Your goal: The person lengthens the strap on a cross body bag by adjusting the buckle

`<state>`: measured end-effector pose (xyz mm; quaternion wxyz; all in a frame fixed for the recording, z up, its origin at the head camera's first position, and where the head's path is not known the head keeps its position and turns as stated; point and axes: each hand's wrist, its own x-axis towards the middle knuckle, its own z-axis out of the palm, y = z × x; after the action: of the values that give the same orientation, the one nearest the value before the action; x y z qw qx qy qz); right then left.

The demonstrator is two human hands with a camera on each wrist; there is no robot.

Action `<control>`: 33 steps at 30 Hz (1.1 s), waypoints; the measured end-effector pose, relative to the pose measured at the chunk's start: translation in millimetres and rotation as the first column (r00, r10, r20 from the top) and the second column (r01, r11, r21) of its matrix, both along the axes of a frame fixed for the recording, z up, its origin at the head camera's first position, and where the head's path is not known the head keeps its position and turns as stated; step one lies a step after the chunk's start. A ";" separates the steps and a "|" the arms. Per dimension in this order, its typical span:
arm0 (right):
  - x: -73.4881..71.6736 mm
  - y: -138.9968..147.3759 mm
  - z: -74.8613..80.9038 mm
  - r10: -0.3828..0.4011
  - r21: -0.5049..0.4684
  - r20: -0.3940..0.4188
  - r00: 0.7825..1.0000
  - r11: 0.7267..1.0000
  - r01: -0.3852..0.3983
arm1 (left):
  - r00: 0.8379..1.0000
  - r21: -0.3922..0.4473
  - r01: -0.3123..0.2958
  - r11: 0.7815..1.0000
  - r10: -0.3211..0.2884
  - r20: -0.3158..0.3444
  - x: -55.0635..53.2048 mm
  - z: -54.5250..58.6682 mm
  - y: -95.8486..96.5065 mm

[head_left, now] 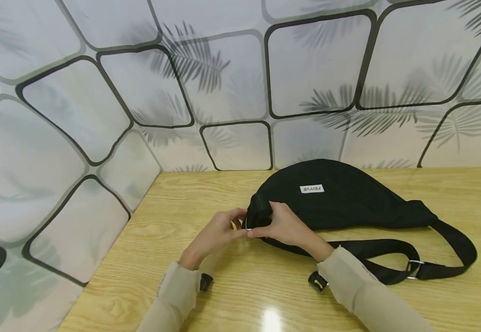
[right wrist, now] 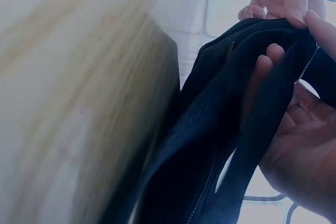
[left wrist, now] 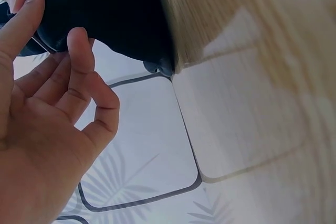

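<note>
A black sling bag [head_left: 348, 198] with a small white label lies on the table, its left end raised between both hands. My left hand [head_left: 219, 230] pinches that end beside a thin metal ring [head_left: 248, 226]. From the other side my right hand [head_left: 284, 226] grips the black strap [right wrist: 262, 124] at the ring, its thumb close to the left thumb. In the right wrist view, the right fingers [right wrist: 265, 66] show behind the strap. The left hand [left wrist: 52, 114] in its own wrist view has thumb and fingers at the black fabric, partly hidden by it.
The strap loops over the wooden table [head_left: 157, 207] at the right, through a metal slider [head_left: 414, 269]. A patterned wall covering [head_left: 236, 147] rises behind and to the left. Small black devices [head_left: 317, 281] sit by the wrists. A zipper [right wrist: 202, 198] runs along the bag.
</note>
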<state>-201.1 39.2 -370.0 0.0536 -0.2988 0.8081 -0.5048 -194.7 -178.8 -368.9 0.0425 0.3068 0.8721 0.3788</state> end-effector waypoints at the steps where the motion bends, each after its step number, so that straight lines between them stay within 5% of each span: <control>1: 0.1 0.1 0.9 -0.002 0.003 -0.014 1.000 1.000 0.002 | 1.000 -0.003 0.002 1.000 -0.002 -0.002 -0.3 0.1 -0.2; 17: -2.1 10.8 6.1 -0.031 0.014 -0.030 0.999 0.999 0.032 | 0.999 -0.018 -0.007 1.000 0.008 0.038 -1.8 4.8 0.8; 23: -4.0 26.3 8.5 -0.057 0.045 0.000 0.998 0.997 0.057 | 0.997 -0.034 -0.058 0.998 0.060 0.046 -3.9 3.6 -2.4; 33: -4.4 51.7 10.9 -0.069 0.091 -0.026 0.997 0.993 0.071 | 0.997 -0.030 -0.051 0.998 0.053 0.056 -5.2 2.0 -4.6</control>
<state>-205.5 90.9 -359.1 0.0403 -0.2731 0.8410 -0.4652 -200.0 -183.4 -366.9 0.0618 0.2724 0.8835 0.3760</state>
